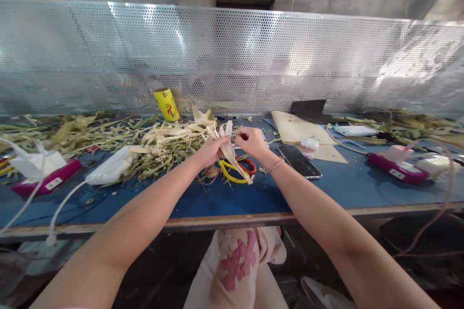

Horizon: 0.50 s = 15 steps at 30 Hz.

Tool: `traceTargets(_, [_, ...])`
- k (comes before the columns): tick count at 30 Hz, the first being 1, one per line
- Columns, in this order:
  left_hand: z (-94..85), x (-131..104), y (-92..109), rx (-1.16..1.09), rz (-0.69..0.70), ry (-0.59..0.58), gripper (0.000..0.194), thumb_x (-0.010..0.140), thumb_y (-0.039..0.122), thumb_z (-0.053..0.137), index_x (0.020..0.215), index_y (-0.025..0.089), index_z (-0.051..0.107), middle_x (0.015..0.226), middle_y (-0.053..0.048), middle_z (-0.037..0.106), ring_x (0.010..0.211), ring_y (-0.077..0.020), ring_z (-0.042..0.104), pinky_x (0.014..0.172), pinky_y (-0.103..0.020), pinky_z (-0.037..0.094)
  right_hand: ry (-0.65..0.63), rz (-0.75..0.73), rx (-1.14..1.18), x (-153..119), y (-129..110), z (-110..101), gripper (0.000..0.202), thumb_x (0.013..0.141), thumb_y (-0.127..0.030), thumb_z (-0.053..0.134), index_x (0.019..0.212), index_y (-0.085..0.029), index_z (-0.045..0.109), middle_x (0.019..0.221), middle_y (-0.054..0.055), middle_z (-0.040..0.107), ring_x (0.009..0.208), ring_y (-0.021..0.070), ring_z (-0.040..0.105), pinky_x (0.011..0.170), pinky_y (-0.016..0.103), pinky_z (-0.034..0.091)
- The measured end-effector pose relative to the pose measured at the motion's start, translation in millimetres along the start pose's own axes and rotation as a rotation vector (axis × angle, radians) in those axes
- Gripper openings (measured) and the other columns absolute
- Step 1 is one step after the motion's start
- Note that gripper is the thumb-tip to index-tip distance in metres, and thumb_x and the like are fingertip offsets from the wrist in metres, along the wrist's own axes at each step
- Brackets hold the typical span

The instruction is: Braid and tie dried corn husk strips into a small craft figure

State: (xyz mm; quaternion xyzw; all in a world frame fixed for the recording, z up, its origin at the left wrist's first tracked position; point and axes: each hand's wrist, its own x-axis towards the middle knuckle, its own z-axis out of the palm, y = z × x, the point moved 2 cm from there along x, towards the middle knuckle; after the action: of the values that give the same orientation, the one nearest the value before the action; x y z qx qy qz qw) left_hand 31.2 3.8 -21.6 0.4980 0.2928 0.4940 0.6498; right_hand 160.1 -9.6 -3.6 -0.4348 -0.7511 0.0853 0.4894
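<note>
Along the blue surface [203, 203], a magenta power strip [47, 178] lies toward the left end, then a white block [108, 166] near the front edge, then dried stalks [155, 147] heaped toward the back edge. Over the middle, the left hand [213, 149] pinches a pale husk [229, 153] between thumb and fingers. The right hand [253, 140] curls just beside it; whether it grips anything I cannot tell. Right of it lies a phone [300, 161].
</note>
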Motion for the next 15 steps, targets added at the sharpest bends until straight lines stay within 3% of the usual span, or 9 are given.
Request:
traceTargets(3, [-1.0, 0, 2, -0.022, 0.017, -0.014, 0.012, 0.059, 0.02, 0.064, 0.062, 0.014, 0.054, 0.052, 0.003, 0.056, 0.048, -0.0091, 0.053, 0.052, -0.023, 0.042, 0.0, 0.064, 0.073, 2, 4, -3, 0.013, 0.061, -0.021, 0.039, 0.049, -0.019, 0.035, 0.048, -0.004, 0.03, 0.05, 0.008, 0.029, 0.051, 0.023, 0.025])
traceTargets(10, [-1.4, 1, 1, -0.021, 0.01, 0.039, 0.012, 0.058, 0.017, 0.064, 0.067, 0.014, 0.056, 0.056, 0.002, 0.058, 0.052, -0.0099, 0.054, 0.056, -0.024, 0.043, -0.072, 0.133, 0.211, 4, 11, 3, 0.009, 0.061, -0.022, 0.039, 0.054, -0.018, 0.042, 0.051, -0.003, 0.042, 0.052, 0.0096, 0.038, 0.052, 0.023, 0.03])
traceTargets(15, [-0.8, 2, -2, -0.014, 0.012, 0.027, 0.013, 0.059, 0.017, 0.063, 0.071, 0.013, 0.059, 0.062, 0.0, 0.063, 0.061, -0.0132, 0.059, 0.061, -0.026, 0.044, -0.158, 0.18, 0.369, 1, 4, 6, 0.014, 0.07, -0.03, 0.04, 0.064, -0.018, 0.047, 0.059, -0.002, 0.047, 0.056, 0.0111, 0.046, 0.054, 0.023, 0.036])
